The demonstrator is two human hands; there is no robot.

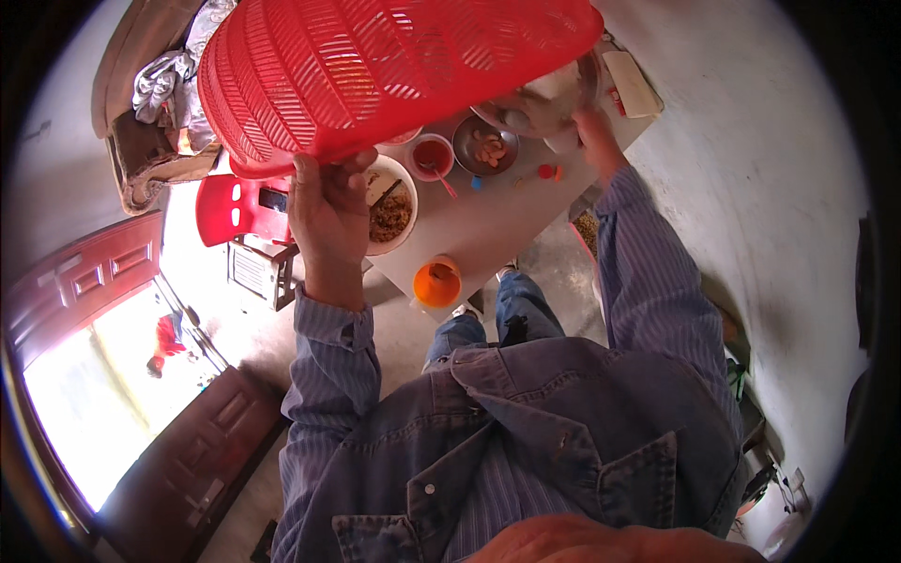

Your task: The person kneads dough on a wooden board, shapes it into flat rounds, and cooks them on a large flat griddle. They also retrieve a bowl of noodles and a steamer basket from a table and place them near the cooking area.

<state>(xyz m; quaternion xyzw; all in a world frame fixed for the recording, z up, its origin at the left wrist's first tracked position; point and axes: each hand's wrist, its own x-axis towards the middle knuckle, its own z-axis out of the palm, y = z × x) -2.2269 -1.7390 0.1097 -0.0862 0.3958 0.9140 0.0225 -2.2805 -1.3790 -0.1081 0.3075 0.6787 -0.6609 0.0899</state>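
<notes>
My left hand [331, 211] grips the rim of a large red slatted plastic basket [394, 77], which is tilted over the far part of the table [486, 218]. At the table's right, my right hand [598, 141] touches or reaches beside a clear container [549, 105] partly covered by the basket; its fingers are partly hidden and its hold is unclear. Below the basket stand a white bowl of brown crumbly food [392, 219] with a dark-handled utensil, a small bowl of red sauce [431, 156] with a pink spoon, and a metal bowl [486, 144] holding pale pinkish pieces.
An orange cup [436, 283] stands near the table's close corner. Small red, orange and blue caps lie on the tabletop. A red plastic chair [243, 210] and a wooden stool [260, 271] are at the left, before an open doorway with a person outside. A wall runs along the right.
</notes>
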